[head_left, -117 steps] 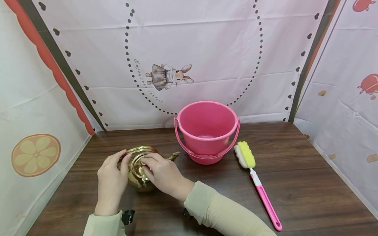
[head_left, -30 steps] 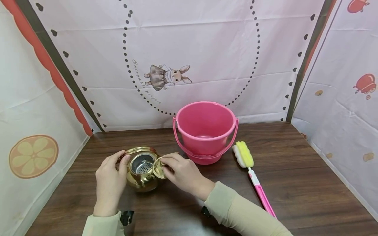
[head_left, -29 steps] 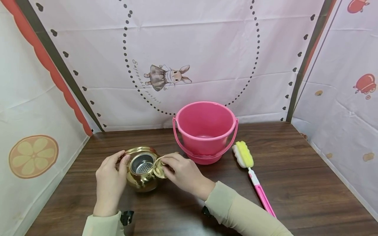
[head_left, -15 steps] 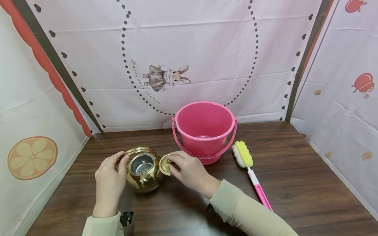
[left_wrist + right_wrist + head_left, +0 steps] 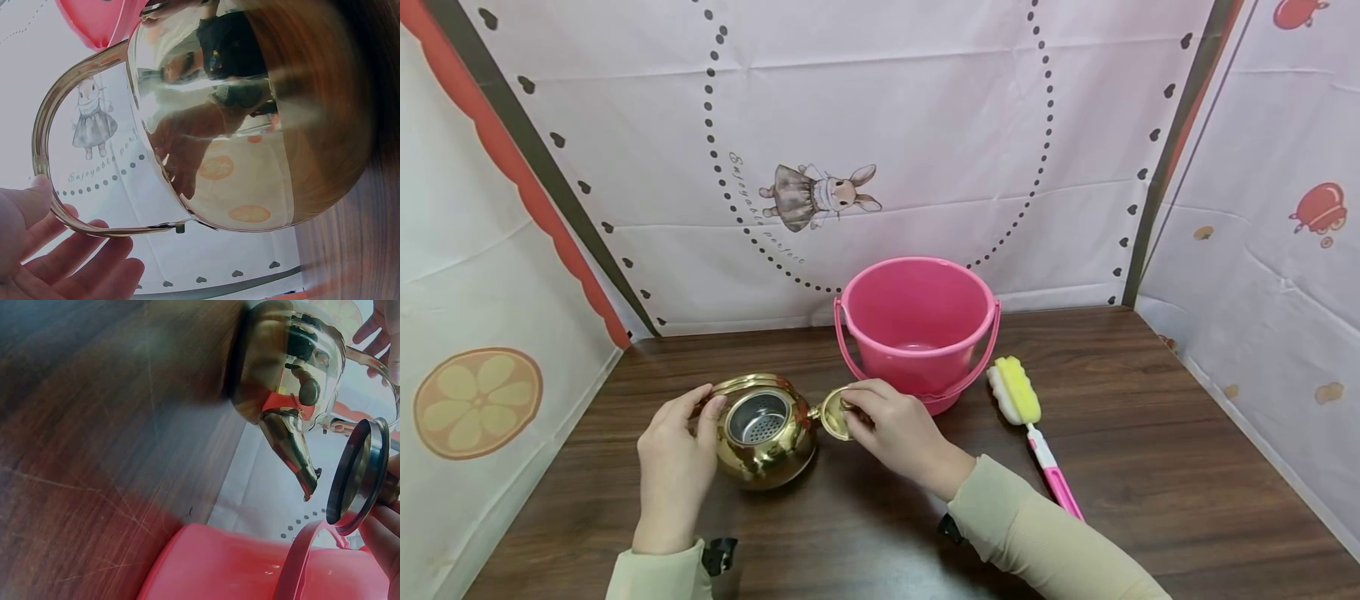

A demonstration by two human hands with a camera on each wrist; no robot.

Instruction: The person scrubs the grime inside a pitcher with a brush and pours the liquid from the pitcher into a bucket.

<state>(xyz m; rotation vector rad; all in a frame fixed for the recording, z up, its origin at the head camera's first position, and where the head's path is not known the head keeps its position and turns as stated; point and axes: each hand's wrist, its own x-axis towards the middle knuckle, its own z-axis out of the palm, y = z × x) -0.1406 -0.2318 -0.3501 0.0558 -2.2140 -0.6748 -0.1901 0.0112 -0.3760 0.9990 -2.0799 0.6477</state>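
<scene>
A shiny gold teapot [image 5: 767, 454] stands on the table at the left, its round top uncovered with a perforated strainer [image 5: 762, 418] inside. My left hand [image 5: 676, 471] holds the teapot's arched handle [image 5: 42, 134] between thumb and fingers. To the right of the pot, my right hand [image 5: 910, 433] pinches the gold lid [image 5: 835, 414] by its knob. The lid hangs tilted near the spout [image 5: 289, 447], apart from the opening; in the right wrist view its dark-rimmed underside [image 5: 357, 478] shows.
A pink bucket [image 5: 917, 367] with its handle down stands behind the right hand. To its right lies a brush [image 5: 1018, 392] with a yellow and white sponge head and pink handle, partly behind the right sleeve. Printed cloth walls [image 5: 925, 125] enclose the wooden table [image 5: 1150, 433].
My right hand has lifted the lid off the teapot and moved it to the right, past the opening. The left hand stays at the handle. The whole view has shifted slightly.
</scene>
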